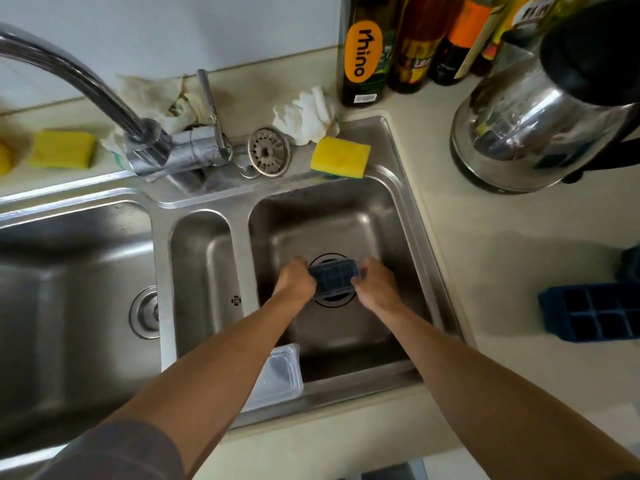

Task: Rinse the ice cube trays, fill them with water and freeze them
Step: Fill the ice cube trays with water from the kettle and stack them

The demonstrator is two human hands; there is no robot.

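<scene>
One tray (333,279) inside basin (329,220), held both ends

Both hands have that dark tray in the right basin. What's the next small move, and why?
Probably lift the ice cube tray toward the faucet, which curves away left: the left hand and right hand hold it over the drain, where no water falls.

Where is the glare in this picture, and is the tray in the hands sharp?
Head view: glare on the kettle and faucet; the tray, gripped by the left hand and right hand, is dark and slightly blurred in the shaded basin; the wide lens bends the sink rim.
</scene>
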